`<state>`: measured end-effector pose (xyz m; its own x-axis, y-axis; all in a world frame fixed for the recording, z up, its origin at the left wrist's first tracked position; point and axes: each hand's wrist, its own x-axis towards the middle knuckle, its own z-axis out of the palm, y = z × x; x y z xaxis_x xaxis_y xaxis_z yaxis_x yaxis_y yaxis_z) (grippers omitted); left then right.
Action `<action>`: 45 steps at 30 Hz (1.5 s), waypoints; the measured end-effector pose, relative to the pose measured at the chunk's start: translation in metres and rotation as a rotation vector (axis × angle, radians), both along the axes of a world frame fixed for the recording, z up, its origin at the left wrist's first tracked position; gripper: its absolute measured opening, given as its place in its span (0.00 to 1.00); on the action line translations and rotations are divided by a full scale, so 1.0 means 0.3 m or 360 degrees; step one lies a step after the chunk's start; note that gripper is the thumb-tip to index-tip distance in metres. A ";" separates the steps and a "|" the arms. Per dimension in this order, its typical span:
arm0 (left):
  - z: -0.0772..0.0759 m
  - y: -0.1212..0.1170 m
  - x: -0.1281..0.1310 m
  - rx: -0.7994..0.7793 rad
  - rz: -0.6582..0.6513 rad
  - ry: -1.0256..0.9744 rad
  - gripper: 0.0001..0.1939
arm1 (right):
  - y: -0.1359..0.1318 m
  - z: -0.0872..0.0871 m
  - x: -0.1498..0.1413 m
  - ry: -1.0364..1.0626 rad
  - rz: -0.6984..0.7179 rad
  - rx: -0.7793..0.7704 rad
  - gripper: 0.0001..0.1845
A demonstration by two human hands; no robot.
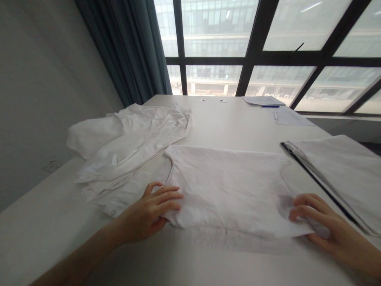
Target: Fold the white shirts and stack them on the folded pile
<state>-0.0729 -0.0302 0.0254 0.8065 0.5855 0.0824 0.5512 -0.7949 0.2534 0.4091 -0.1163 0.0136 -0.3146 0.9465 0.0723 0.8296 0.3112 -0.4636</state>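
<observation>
- Your left hand [149, 212] and right hand [330, 228] meet opposite edges of the flat white fabric [226, 182] — blur hides whether either grips.
- Seemingly two-sided handling; moving it calls for matched holds.
- Beyond, on the white tabletop [226, 123] — a crumpled white cloth pile [137, 139], left.

The flat white cloth [226, 186] lies on the white worktop [232, 127], between crumpled white fabric [133, 139] left and folded white fabric [345, 167] right.
</observation>
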 end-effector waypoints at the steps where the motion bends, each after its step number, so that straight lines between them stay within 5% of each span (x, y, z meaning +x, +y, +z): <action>1: -0.008 0.001 0.001 -0.0006 0.0031 -0.0030 0.21 | -0.002 -0.001 0.001 -0.0007 0.0000 0.0056 0.07; 5: -0.040 0.008 0.006 -0.0056 0.0323 -0.0299 0.14 | -0.001 -0.008 0.004 0.0020 -0.0008 0.0281 0.07; 9: -0.049 0.013 0.006 -0.0113 0.0502 -0.0403 0.13 | 0.012 -0.009 0.007 0.0009 0.0028 0.0230 0.09; 17: -0.030 0.009 0.004 0.0182 0.0200 -0.0198 0.17 | 0.007 0.009 -0.075 -0.0254 0.0291 0.0354 0.18; 22: -0.020 -0.001 0.009 0.0297 -0.0052 -0.0149 0.14 | -0.011 0.017 -0.164 -0.0330 0.0522 0.0655 0.16; 28: -0.015 -0.014 0.022 0.0423 -0.0286 -0.0235 0.06 | -0.013 -0.008 -0.184 -0.0361 0.0649 0.0725 0.14; 34: 0.010 -0.022 0.039 0.0751 -0.0336 -0.0331 0.05 | -0.021 -0.019 -0.161 -0.0295 0.0634 0.0775 0.14; 45: 0.004 -0.049 0.074 0.0651 -0.0406 -0.0413 0.07 | -0.007 -0.014 -0.181 -0.0320 0.0644 0.0759 0.12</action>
<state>-0.0508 -0.0449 0.0266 0.8417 0.2522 0.4774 0.2884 -0.9575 -0.0026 0.3549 -0.1185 0.0093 -0.6903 0.6292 0.3571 0.6599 0.7500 -0.0458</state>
